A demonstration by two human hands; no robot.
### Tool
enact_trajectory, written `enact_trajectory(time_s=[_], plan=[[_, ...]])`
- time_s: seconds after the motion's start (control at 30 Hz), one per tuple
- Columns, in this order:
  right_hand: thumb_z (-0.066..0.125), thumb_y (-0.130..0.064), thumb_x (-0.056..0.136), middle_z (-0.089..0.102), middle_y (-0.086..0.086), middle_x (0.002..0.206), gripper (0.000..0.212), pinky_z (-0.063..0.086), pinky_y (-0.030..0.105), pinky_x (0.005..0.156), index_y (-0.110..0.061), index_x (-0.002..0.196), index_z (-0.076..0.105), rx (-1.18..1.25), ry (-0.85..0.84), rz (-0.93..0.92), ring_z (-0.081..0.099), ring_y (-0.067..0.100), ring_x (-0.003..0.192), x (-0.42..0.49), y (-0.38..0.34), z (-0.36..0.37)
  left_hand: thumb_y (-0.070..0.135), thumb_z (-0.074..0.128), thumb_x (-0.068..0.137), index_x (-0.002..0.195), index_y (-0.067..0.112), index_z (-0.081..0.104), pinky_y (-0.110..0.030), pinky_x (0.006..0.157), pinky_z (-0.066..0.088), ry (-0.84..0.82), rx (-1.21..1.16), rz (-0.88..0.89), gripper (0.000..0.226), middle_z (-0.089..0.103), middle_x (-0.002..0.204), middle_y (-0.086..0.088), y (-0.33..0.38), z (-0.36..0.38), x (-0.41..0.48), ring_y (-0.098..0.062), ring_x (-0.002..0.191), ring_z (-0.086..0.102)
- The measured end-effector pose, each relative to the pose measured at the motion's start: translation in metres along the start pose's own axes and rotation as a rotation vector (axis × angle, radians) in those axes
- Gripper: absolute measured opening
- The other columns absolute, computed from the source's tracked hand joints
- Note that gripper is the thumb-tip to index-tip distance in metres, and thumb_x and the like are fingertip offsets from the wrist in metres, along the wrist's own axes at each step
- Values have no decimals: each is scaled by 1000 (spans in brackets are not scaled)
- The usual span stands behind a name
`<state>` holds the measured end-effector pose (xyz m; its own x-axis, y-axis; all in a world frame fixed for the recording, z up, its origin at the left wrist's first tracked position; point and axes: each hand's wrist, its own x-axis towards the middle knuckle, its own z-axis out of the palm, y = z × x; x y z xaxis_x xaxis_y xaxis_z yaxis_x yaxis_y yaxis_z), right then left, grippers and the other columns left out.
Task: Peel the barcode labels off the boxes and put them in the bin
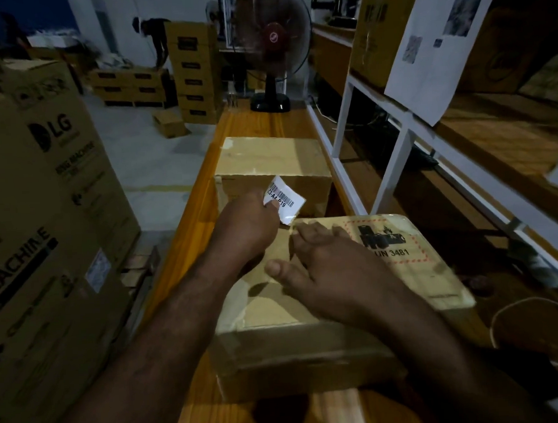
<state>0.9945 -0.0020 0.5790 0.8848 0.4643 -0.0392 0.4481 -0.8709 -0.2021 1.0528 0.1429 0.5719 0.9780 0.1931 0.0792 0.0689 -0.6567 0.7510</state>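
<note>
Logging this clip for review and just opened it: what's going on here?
A person is peeling a label off the near box on a wooden bench. The left hand pinches the label, lifted above the box's far edge; whether its lowest corner still sticks is unclear. The right hand lies flat on the box top, steadying it. A second box sits just behind. The label is not yet discarded.

The one camera is riding on the person's head, looking forward and down along the wooden bench (266, 124). It is hanging close over the near box (310, 345), the fan (273, 37) standing at the far end.
</note>
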Motion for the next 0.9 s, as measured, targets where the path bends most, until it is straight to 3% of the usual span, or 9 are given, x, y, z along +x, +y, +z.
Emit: enact_trajectory(time_s=[0.17, 0.37, 0.43, 0.5, 0.57, 0.63, 0.7, 0.77, 0.9], plan=[[1, -80, 77, 12, -20, 161, 92, -4, 27, 119, -35, 154, 22, 14, -13, -32, 5, -2, 148, -40, 12, 2, 32, 44, 101, 123, 15, 59, -42, 92, 51, 6, 42, -12, 31, 67, 122, -7, 1, 0, 2, -28, 107, 63], [1, -81, 79, 25, -26, 157, 84, 4, 57, 120, -44, 146, 35, 39, 87, 37, 14, 6, 149, -18, 27, 3, 31, 45, 101, 122, 17, 60, -35, 85, 48, -2, 19, -8, 29, 68, 121, -5, 4, -3, 0, -26, 106, 63], [13, -81, 84, 23, -20, 159, 78, 7, 60, 118, -40, 148, 33, -15, 74, 29, 15, 14, 150, -9, 23, 3, 32, 46, 101, 122, 17, 60, -35, 84, 48, -7, 20, -6, 29, 67, 120, -5, 6, -4, -2, -25, 105, 62], [28, -76, 88, 34, -16, 156, 69, 18, 56, 117, -38, 143, 43, -9, 70, 18, 25, 15, 146, -8, 21, -2, 32, 47, 100, 121, 19, 62, -39, 87, 52, -12, -27, 4, 28, 69, 118, -4, 9, -5, -5, -24, 103, 63], [43, -69, 89, 61, -19, 131, 48, 39, 46, 106, -40, 121, 63, 120, 149, 47, 50, 5, 124, -14, 27, -11, 28, 50, 100, 116, 19, 65, -31, 77, 54, 31, -166, 17, 24, 71, 113, -2, 9, -9, -13, -15, 91, 66], [52, -62, 88, 67, -19, 101, 32, 47, 38, 95, -37, 98, 69, 167, 272, 158, 57, -1, 96, -21, 44, -13, 25, 51, 100, 115, 20, 64, -16, 60, 45, 97, -239, 9, 20, 69, 108, 4, 3, -17, -28, -1, 79, 59], [56, -58, 88, 62, -13, 113, 32, 45, 37, 93, -36, 110, 67, 112, 360, 340, 56, 8, 104, -29, 60, -13, 28, 51, 101, 116, 22, 63, -22, 63, 44, 156, -204, -19, 20, 66, 107, 4, -11, -25, -45, -5, 82, 58], [57, -55, 90, 60, 0, 126, 47, 44, 33, 77, -31, 131, 56, 166, 354, 520, 56, 18, 110, -31, 71, -11, 29, 51, 100, 114, 23, 61, -31, 75, 48, 166, -194, -59, 18, 67, 110, 1, -25, -29, -57, -14, 90, 60], [62, -46, 91, 60, 4, 127, 49, 38, 29, 71, -25, 135, 52, 311, 358, 517, 56, 20, 109, -23, 72, -16, 29, 52, 100, 123, 23, 59, -40, 91, 51, 114, -325, -164, 24, 67, 116, 0, -27, -32, -61, -20, 102, 62]])
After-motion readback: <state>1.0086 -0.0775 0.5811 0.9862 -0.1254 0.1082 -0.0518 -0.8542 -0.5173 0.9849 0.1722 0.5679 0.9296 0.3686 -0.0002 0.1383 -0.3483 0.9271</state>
